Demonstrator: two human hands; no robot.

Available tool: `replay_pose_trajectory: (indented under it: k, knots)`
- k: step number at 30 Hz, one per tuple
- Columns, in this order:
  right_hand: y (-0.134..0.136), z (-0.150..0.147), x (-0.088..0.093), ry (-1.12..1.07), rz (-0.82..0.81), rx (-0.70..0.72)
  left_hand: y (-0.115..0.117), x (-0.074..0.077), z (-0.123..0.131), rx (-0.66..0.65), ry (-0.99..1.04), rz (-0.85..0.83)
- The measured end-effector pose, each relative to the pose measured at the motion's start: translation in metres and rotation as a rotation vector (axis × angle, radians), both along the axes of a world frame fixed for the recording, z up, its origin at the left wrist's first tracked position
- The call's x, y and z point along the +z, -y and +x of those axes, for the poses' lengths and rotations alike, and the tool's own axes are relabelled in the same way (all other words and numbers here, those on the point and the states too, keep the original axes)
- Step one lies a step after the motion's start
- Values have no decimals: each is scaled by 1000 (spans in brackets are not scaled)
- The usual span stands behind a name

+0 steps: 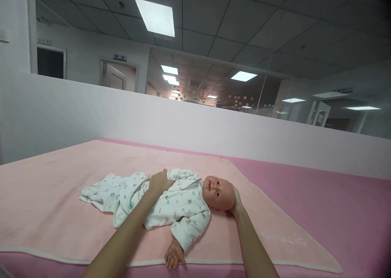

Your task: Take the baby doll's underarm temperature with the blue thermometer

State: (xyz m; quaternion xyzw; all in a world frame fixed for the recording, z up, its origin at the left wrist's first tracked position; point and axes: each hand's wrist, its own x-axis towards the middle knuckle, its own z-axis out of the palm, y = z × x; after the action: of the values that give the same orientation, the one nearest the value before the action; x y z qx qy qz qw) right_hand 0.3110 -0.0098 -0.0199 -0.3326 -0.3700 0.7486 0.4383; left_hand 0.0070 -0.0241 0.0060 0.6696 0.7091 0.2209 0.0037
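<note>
A baby doll (219, 191) lies on its back with its head to the right. It wears a white printed top (174, 202) and white printed trousers (122, 190) whose legs lie flat to the left. My left hand (159, 182) rests across the doll's waist, its fingers curled over the far side and partly hidden. Behind the bald head, my right hand (237, 201) cups the crown, with most of its fingers out of sight. One bare doll hand (174, 254) sticks out of the near sleeve, by the mat's front edge.
Under the doll spreads a peach mat (61, 180) with a pale border, on a pink padded surface (320, 200). A low white wall (183, 123) runs along the back, with glass panes above it. Faint white lettering marks the mat's right side.
</note>
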Motion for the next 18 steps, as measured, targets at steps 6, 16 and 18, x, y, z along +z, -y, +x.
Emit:
replay_pose_trajectory:
  k: [6, 16, 18]
  knots:
    - [2, -2, 4, -8, 57, -81, -2, -2, -1, 0, -1, 23]
    - [-5, 2, -3, 14, 42, 38, 3, 1, 0, 43, -3, 4]
    - [-4, 3, -3, 5, 64, 70, 2, 0, -1, 32, -4, 13]
